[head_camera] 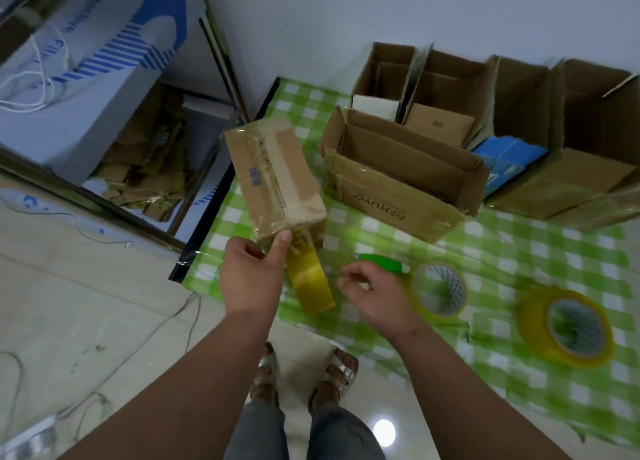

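Green and white squares cover the worktop (pixel 519 251), which stands in a corner by a pale wall, with a shiny tiled floor (pixel 86 303) beside it.

The left grip (pixel 251 272) has hold of the near end of a sealed box (pixel 273 179). Its thumb lies flat along the bottom corner and the other fingers curl in below. The box is brown card with shiny tape wrapped around it. It sits at the left corner of the worktop, tipped a little. It is hard to tell if its far end rests on the cloth.

A strip of tape runs down from the near end of the box to a yellow tape roll (pixel 310 283), which hangs just beside the left thumb. So the roll is joined to the box.

The right grip (pixel 372 293) floats over the cloth, a bit to the right of the hanging roll. Its fingers are loosely bent and it seems to hold nothing.

Just past those fingers lies a green cutter (pixel 381 262). Near it is a second tape roll (pixel 440 288), lying flat, and a third tape roll (pixel 568 328) lies farther right. Behind the sealed box stands an open box (pixel 398 182), and more open boxes (pixel 450 92) line the wall.

The taping looks nearly done. The step in hand seems to be freeing the roll from the box. The next move most likely calls for the right grip to pick up the cutter and slice the strip close to the box, while the left grip keeps the box steady so the strip stays tight.
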Motion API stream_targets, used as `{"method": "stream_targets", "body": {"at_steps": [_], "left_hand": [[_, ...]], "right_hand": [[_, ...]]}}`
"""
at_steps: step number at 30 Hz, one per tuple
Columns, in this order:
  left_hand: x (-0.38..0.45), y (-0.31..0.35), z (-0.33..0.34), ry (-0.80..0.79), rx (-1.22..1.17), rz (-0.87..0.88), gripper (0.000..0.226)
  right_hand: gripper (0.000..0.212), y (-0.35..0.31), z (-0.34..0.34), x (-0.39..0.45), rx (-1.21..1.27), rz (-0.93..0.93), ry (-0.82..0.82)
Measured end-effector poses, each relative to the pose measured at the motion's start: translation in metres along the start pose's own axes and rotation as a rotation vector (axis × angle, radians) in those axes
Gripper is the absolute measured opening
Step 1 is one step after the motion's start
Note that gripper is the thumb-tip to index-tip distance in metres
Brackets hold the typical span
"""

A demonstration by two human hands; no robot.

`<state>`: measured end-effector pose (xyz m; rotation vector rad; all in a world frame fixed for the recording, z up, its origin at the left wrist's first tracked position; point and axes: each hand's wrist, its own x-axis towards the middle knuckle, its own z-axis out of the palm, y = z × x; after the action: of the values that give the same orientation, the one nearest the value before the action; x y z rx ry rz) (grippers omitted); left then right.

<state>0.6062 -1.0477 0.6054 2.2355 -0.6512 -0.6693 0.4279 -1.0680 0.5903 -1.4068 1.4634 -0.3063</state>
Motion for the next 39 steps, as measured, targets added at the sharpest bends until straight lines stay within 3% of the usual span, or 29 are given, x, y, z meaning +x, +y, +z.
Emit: {"method": "stream_targets", "body": {"at_steps": [4, 8, 12, 17, 21, 25, 28, 33, 39], "left_hand": [[-0.008, -0.004, 0.003, -0.052, -0.102, -0.085, 0.042], [-0.016, -0.007, 0.008, -0.112, -0.275, -0.149, 0.03], [-0.018, -0.007, 0.01, -0.2, -0.431, -0.228, 0.014], [-0.019, -0.005, 0.011, -0.273, -0.552, -0.323, 0.008], [-0.02, -0.005, 0.012, -0.298, -0.626, -0.366, 0.012], [-0.021, -0.005, 0.011, -0.303, -0.713, -0.406, 0.012], [-0.021, -0.005, 0.011, -0.308, -0.732, -0.416, 0.012], [-0.021, -0.007, 0.012, -0.312, -0.752, -0.421, 0.014], [-0.023, -0.008, 0.013, -0.319, -0.82, -0.417, 0.018]], "right_hand": [[0.034, 0.013, -0.027, 0.02, -0.434, -0.038, 0.226], [0.046, 0.025, -0.04, 0.038, -0.919, 0.094, 0.112], [0.041, 0.033, -0.037, 0.042, -1.106, 0.079, 0.061], [0.03, 0.028, -0.039, 0.049, -1.009, 0.025, 0.098], [0.018, 0.0, -0.051, 0.039, -0.459, -0.06, 0.057], [0.013, -0.024, -0.055, 0.017, -0.295, -0.225, -0.039], [0.017, -0.031, -0.052, 0.004, -0.251, -0.269, -0.054], [0.016, -0.025, -0.05, -0.009, -0.111, -0.32, 0.116], [0.028, -0.045, -0.028, -0.011, -0.371, -0.505, 0.044]]}}
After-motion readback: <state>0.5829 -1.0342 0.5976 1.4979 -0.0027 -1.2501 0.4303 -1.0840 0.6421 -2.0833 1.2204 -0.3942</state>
